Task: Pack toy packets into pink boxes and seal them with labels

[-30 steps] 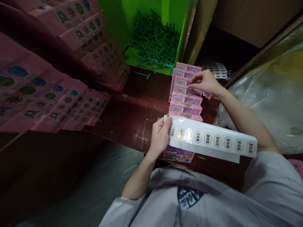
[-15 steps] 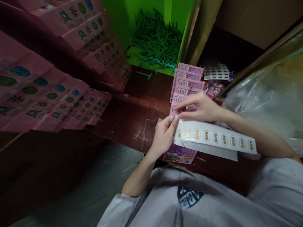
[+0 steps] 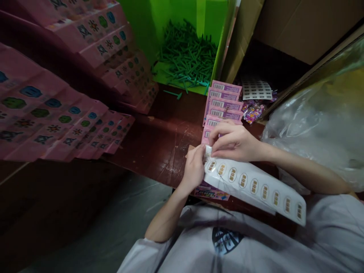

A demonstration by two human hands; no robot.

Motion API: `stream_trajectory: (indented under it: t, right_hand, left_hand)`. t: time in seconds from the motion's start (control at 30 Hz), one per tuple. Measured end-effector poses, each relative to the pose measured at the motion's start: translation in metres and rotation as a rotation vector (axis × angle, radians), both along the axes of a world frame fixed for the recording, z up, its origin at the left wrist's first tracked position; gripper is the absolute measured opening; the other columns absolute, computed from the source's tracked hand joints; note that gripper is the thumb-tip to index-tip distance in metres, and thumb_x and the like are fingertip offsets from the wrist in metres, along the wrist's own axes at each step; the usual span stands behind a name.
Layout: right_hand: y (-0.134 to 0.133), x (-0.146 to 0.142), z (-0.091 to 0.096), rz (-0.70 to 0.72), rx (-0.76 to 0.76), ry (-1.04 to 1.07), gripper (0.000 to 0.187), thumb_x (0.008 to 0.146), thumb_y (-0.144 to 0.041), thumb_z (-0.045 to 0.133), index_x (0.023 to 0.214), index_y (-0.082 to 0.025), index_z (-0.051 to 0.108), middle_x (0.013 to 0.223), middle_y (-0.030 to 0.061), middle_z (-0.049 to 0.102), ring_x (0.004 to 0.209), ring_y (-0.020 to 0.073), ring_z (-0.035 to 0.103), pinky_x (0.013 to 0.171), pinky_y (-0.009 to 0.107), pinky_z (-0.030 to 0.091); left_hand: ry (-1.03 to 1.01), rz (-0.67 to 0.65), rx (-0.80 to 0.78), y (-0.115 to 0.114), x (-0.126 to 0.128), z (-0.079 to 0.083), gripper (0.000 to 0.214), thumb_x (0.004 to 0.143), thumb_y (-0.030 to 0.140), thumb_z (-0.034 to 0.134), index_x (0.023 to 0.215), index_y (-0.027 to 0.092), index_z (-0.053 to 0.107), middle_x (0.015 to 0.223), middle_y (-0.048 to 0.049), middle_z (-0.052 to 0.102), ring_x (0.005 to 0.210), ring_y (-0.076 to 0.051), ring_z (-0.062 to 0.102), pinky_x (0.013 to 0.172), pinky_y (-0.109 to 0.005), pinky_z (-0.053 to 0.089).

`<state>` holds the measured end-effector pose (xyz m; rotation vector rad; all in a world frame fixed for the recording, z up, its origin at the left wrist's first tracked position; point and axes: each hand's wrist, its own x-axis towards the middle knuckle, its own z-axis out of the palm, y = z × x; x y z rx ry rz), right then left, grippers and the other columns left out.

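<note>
A white strip of oval gold-lettered stickers stretches from my fingers toward the lower right. My left hand is closed on its left end, thumb on top. At that same end my right hand has its thumb and index finger pinched together; whether a sticker is between them I cannot make out. Just beyond the hands, overlapping pink-purple cards with barcodes lie in a row, the nearest partly covered by my right hand. Another purple printed card shows below the strip.
A bright green box holds a heap of small green plastic sticks; one loose stick lies on the dark red table. Rows of pink printed cards stand at left. At right are a sticker sheet and a clear plastic bag.
My right hand has drawn back from over the cards to the strip's end, its fingers now pinched. The strip's far right end has swung lower. The view has shifted slightly.
</note>
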<state>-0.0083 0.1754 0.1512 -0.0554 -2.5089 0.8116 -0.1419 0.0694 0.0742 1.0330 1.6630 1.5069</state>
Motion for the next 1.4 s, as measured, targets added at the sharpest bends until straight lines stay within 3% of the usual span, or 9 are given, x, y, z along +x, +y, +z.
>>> stream_trajectory:
  t: [0.1,0.23,0.47,0.8,0.93,1.03,1.17,1.3,1.4]
  right_hand:
    - [0.013,0.004,0.006,-0.008,-0.221,-0.019,0.021,0.088,-0.035,0.067,0.077,-0.018,0.071,0.081,0.0038,0.071,0.078,0.0144,0.065,0.079,0.032,0.050]
    - [0.062,0.005,0.007,-0.376,-0.447,0.078,0.027,0.081,-0.045,0.072,0.079,-0.019,0.070,0.078,0.0032,0.070,0.077,0.0161,0.066,0.074,0.031,0.055]
    - [0.151,0.005,-0.017,-0.691,-0.306,0.036,0.023,0.066,-0.030,0.084,0.074,-0.018,0.066,0.076,0.0045,0.066,0.075,0.0168,0.062,0.074,0.034,0.057]
    - [0.188,0.010,-0.035,-0.590,-0.322,-0.145,0.024,0.066,-0.028,0.084,0.068,-0.017,0.062,0.067,0.0046,0.061,0.067,0.0176,0.059,0.065,0.038,0.055]
    - [0.192,0.011,-0.039,-0.593,-0.250,-0.203,0.019,0.070,-0.023,0.079,0.073,-0.014,0.064,0.068,0.0032,0.062,0.066,0.0130,0.058,0.067,0.031,0.052]
    - [0.184,0.011,-0.036,-0.669,-0.059,-0.246,0.033,0.069,-0.021,0.078,0.098,-0.009,0.067,0.075,0.0036,0.067,0.073,0.0136,0.062,0.078,0.031,0.050]
    - [0.136,0.012,-0.012,-0.769,0.106,-0.064,0.072,0.067,-0.029,0.084,0.133,-0.020,0.056,0.105,0.0079,0.070,0.093,0.0242,0.066,0.088,0.042,0.051]
    - [0.045,0.022,0.020,-0.387,-0.132,-0.137,0.046,0.080,-0.041,0.073,0.120,-0.018,0.066,0.102,0.0072,0.072,0.089,0.0203,0.068,0.078,0.033,0.056]
    - [-0.010,0.029,0.022,-0.171,-0.175,-0.291,0.043,0.078,-0.031,0.074,0.119,-0.019,0.065,0.107,0.0053,0.072,0.090,0.0170,0.069,0.075,0.026,0.055]
  left_hand:
    - [-0.136,-0.127,0.022,0.001,-0.001,0.008,0.036,0.086,0.045,0.048,0.062,0.019,0.058,0.060,-0.0004,0.055,0.059,-0.014,0.047,0.056,-0.026,0.041]
    - [-0.264,-0.110,0.050,0.002,-0.005,0.009,0.035,0.084,0.045,0.054,0.063,0.017,0.055,0.060,0.0012,0.055,0.058,-0.012,0.047,0.058,-0.023,0.039]
    - [-0.433,-0.090,0.028,-0.002,-0.014,-0.005,0.033,0.084,0.049,0.057,0.074,0.017,0.059,0.062,0.0017,0.054,0.057,-0.011,0.048,0.052,-0.021,0.036]
    - [-0.380,-0.077,0.022,0.003,-0.018,-0.010,0.031,0.084,0.047,0.057,0.073,0.018,0.059,0.062,0.0013,0.055,0.059,-0.012,0.051,0.054,-0.022,0.040]
    - [-0.385,-0.056,0.026,0.005,-0.017,-0.009,0.032,0.084,0.048,0.057,0.073,0.017,0.059,0.062,0.0013,0.056,0.058,-0.012,0.052,0.054,-0.022,0.041]
    - [-0.392,-0.037,0.043,0.005,-0.018,-0.008,0.032,0.084,0.046,0.057,0.073,0.017,0.061,0.062,0.0006,0.059,0.056,-0.012,0.051,0.052,-0.021,0.040]
    - [-0.327,0.003,0.071,0.000,-0.024,0.000,0.035,0.087,0.047,0.051,0.074,0.017,0.063,0.062,0.0001,0.060,0.054,-0.012,0.051,0.050,-0.022,0.038]
    - [-0.221,0.070,0.145,-0.005,-0.031,0.008,0.035,0.089,0.046,0.049,0.076,0.017,0.064,0.066,-0.0011,0.063,0.054,-0.012,0.052,0.050,-0.022,0.039]
    - [-0.161,0.093,0.163,-0.007,-0.032,0.008,0.036,0.090,0.046,0.048,0.077,0.017,0.066,0.071,-0.0026,0.066,0.059,-0.013,0.055,0.053,-0.024,0.042]
